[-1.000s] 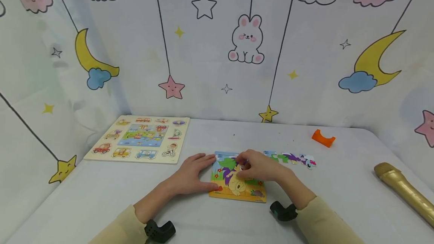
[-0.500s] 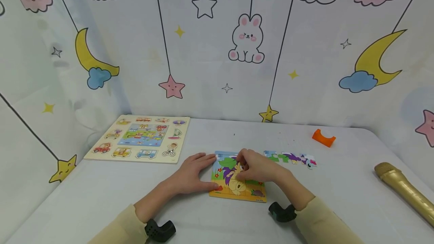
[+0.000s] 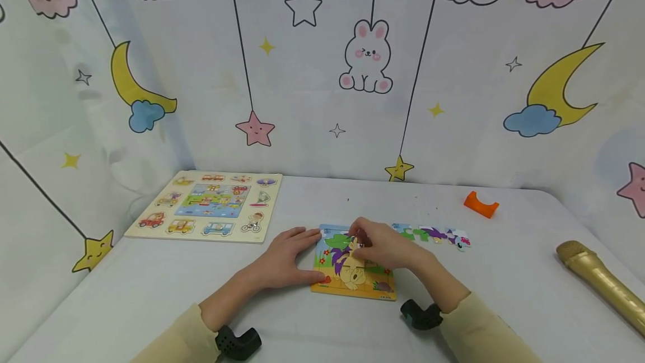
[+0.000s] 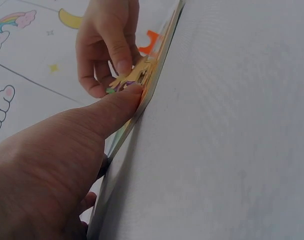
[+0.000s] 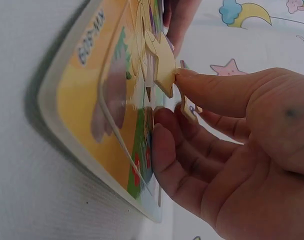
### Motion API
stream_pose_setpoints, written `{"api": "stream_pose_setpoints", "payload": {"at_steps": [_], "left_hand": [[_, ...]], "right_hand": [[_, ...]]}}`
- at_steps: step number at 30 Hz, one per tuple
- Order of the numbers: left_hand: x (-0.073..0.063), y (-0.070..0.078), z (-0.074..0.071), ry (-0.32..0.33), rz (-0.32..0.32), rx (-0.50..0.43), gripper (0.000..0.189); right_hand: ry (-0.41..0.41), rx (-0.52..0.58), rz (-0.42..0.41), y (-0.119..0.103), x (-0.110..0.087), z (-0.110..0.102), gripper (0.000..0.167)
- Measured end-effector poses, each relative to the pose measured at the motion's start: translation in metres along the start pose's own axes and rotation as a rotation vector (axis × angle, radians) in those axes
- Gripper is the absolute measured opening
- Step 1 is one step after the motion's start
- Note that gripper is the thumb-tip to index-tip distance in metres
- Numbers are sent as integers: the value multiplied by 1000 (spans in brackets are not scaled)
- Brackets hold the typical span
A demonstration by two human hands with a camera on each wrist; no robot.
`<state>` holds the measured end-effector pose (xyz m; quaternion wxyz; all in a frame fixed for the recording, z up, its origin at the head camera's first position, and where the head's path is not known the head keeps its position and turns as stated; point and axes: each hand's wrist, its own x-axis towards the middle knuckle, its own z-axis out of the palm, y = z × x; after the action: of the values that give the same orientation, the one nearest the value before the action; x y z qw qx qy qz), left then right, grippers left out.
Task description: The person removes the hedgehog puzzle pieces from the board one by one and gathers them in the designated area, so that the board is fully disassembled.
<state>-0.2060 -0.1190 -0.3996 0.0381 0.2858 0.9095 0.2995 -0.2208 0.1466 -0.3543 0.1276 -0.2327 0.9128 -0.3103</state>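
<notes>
On the white table point(image 3: 327, 332), near the middle, a small picture puzzle point(image 3: 347, 291) lies flat, showing a yellow animal with purple spikes, red flowers and an orange ground. At its left side is the person's left hand point(image 3: 284, 260), fingers extended and thumb well apart from them, the thumb resting on the puzzle's lower left part and the fingertips at its upper left edge. Above the puzzle's upper right part, the right hand point(image 3: 387, 246) pinches a yellow puzzle piece point(image 5: 164, 65) between thumb and fingers. The piece is tilted off the puzzle's surface; whether it touches the puzzle below I cannot tell.

Just to the right of the puzzle, behind the right hand, a row of loose pieces point(image 3: 434, 234) lies on the table. Farther right are an orange curved block point(image 3: 480, 206) and, close to the table's right side, a gold microphone point(image 3: 599, 279). Back on the left lies a larger puzzle board point(image 3: 194, 234) with vehicles around a central picture. Behind everything hangs a white cloth point(image 3: 312, 83) printed with moons, stars and rabbits
</notes>
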Motion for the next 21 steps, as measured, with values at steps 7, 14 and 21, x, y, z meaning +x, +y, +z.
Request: {"api": "stream_pose_setpoints", "payload": {"at_steps": [7,14,21], "left_hand": [[0,-1,0,1,6,6,86],[0,-1,0,0,0,9,86],[1,-1,1,-2,4,12,86]], "right_hand": [[-10,103,-61,4,-2,-6,24],[1,174,-97,3,-7,-22,25],[28,196,-82,14,-16,-46,24]]}}
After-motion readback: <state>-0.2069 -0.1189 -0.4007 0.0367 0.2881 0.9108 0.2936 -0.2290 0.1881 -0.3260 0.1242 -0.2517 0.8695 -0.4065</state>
